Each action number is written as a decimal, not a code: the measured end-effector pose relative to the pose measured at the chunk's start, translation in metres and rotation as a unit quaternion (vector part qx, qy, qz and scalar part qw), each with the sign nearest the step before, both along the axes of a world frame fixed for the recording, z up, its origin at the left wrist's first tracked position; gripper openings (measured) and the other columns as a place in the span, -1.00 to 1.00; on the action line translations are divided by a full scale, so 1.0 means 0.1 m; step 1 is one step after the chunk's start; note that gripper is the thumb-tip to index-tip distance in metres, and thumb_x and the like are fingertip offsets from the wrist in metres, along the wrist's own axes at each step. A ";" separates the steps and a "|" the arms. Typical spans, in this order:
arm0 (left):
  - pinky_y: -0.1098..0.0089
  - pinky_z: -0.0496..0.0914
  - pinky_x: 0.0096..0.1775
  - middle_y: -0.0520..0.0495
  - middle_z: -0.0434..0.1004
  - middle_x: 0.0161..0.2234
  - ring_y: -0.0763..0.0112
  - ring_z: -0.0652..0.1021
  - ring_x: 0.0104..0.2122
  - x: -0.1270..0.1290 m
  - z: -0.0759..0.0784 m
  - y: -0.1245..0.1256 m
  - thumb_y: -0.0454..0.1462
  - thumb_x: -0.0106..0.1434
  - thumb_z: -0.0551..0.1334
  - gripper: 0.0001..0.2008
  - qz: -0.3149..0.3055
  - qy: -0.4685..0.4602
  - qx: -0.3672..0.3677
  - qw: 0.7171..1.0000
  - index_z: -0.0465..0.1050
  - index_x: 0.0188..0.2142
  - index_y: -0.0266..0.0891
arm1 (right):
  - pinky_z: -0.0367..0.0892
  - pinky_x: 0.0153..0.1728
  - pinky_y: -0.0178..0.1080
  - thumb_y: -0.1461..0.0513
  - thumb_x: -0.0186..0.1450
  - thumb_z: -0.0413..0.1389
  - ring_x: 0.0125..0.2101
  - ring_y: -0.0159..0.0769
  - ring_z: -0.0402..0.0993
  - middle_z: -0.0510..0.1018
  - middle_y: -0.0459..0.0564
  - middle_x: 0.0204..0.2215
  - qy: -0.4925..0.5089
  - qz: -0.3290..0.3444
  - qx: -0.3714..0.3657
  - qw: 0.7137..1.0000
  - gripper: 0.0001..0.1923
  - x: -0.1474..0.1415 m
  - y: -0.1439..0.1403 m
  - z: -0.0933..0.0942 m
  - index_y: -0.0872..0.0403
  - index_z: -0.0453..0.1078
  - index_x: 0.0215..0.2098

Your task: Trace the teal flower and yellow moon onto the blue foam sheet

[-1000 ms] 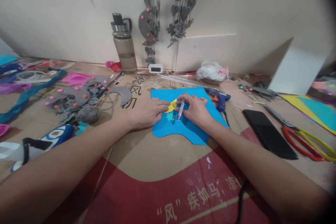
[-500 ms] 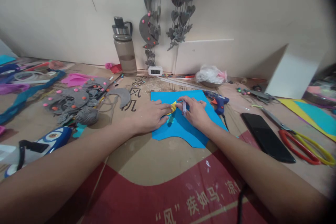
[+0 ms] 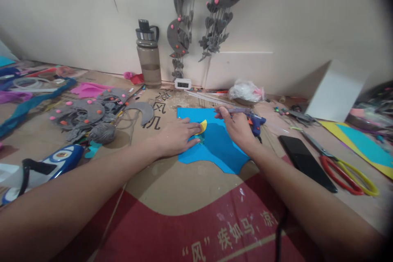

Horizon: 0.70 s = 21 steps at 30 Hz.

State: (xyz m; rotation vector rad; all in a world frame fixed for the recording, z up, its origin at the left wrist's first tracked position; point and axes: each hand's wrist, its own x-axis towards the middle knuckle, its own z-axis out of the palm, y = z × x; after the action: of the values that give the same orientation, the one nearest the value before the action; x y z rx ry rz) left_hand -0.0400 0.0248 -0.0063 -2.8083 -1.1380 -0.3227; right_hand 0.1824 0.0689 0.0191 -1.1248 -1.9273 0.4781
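My left hand (image 3: 181,137) lies on a bright blue sheet (image 3: 217,151) with its forefinger over a small yellow curved piece (image 3: 203,126), holding it down. Part of that piece is hidden under the finger. Beside the thumb, a small green piece (image 3: 202,139) rests on the sheet. My right hand (image 3: 235,125) is closed around a slim purplish pen (image 3: 236,110), held nearly level over the sheet's upper right part. Just behind that hand sits a blue glue gun (image 3: 258,122), partly covered by it.
To the right lie a black phone (image 3: 305,161) and scissors (image 3: 340,172) with red and yellow handles. Grey felt pieces (image 3: 80,116) and a blue-white tape dispenser (image 3: 61,163) are at left. A water bottle (image 3: 149,57) and small clock (image 3: 183,84) stand by the wall.
My right hand has moved away from the yellow piece, up and to the right, and the pen has swung from upright to nearly level. My left hand stays in place.
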 end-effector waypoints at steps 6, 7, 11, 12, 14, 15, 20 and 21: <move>0.19 0.22 0.09 -0.13 0.45 0.14 0.18 0.44 0.04 0.00 0.01 -0.01 -0.04 0.44 0.01 -0.53 0.005 -0.006 -0.001 1.000 0.33 0.18 -0.24 | 0.40 -0.26 -0.20 0.09 0.36 0.03 -0.33 -0.21 0.57 0.61 0.00 -0.40 -0.036 0.015 -0.044 0.998 -0.76 -0.15 0.09 0.05 0.06 0.44 -0.28; 0.19 0.23 0.09 -0.13 0.45 0.13 0.18 0.44 0.04 0.00 0.01 -0.01 -0.04 0.44 0.02 -0.54 0.005 -0.011 -0.003 1.000 0.33 0.18 -0.23 | 0.41 -0.28 -0.21 0.08 0.37 0.01 -0.34 -0.22 0.57 0.61 -0.01 -0.41 -0.028 0.023 -0.052 0.998 -0.75 -0.18 0.11 0.03 0.05 0.43 -0.28; 0.18 0.21 0.12 -0.14 0.43 0.14 0.17 0.41 0.08 0.00 0.00 -0.02 -0.04 0.43 0.04 -0.55 0.008 -0.024 -0.011 1.000 0.34 0.17 -0.21 | 0.43 -0.28 -0.24 0.06 0.39 -0.02 -0.32 -0.24 0.60 0.62 -0.02 -0.39 0.019 0.041 -0.076 0.996 -0.73 -0.26 0.16 -0.07 0.04 0.40 -0.26; 0.18 0.21 0.12 -0.15 0.41 0.15 0.17 0.41 0.09 0.00 0.00 -0.02 -0.04 0.43 0.04 -0.54 0.011 -0.022 -0.011 1.000 0.34 0.17 -0.22 | 0.44 -0.27 -0.23 0.05 0.40 -0.04 -0.31 -0.23 0.61 0.63 -0.01 -0.38 0.025 0.044 -0.078 0.996 -0.72 -0.26 0.17 -0.10 0.04 0.40 -0.24; 0.17 0.19 0.14 -0.16 0.38 0.19 0.15 0.40 0.11 0.00 0.00 -0.01 -0.03 0.43 0.04 -0.52 0.018 -0.014 -0.010 1.000 0.33 0.19 -0.24 | 0.45 -0.23 -0.22 0.05 0.41 -0.05 -0.28 -0.22 0.61 0.65 0.00 -0.36 0.022 0.047 -0.080 0.995 -0.71 -0.25 0.17 -0.15 0.04 0.41 -0.20; 0.17 0.18 0.15 -0.16 0.36 0.20 0.15 0.39 0.12 0.01 0.00 -0.01 -0.03 0.43 0.03 -0.51 0.019 -0.008 -0.010 1.000 0.32 0.19 -0.25 | 0.45 -0.21 -0.21 0.05 0.41 -0.05 -0.28 -0.22 0.62 0.66 0.00 -0.36 0.015 0.047 -0.080 0.996 -0.70 -0.24 0.18 -0.17 0.04 0.42 -0.19; 0.16 0.21 0.11 -0.15 0.40 0.19 0.12 0.41 0.11 0.02 0.02 0.01 -0.02 0.44 -0.01 -0.51 0.004 0.010 -0.019 1.000 0.35 0.17 -0.29 | 0.43 -0.16 -0.18 0.05 0.42 -0.03 -0.28 -0.20 0.62 0.66 -0.02 -0.38 -0.010 0.029 -0.079 0.996 -0.72 -0.22 0.22 -0.23 0.02 0.42 -0.20; 0.15 0.20 0.12 -0.16 0.40 0.18 0.12 0.41 0.11 0.02 0.02 0.01 -0.02 0.44 -0.01 -0.50 0.003 0.009 -0.020 1.000 0.34 0.17 -0.29 | 0.43 -0.16 -0.19 0.05 0.42 -0.04 -0.27 -0.20 0.62 0.65 -0.03 -0.38 -0.010 0.027 -0.076 0.997 -0.72 -0.22 0.23 -0.23 0.01 0.42 -0.20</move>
State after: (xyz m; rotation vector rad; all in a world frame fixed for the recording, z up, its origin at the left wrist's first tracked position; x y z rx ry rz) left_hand -0.0383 0.0260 -0.0042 -2.8364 -1.1613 -0.2770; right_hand 0.1602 0.0920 -0.0040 -1.1805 -1.9699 0.6551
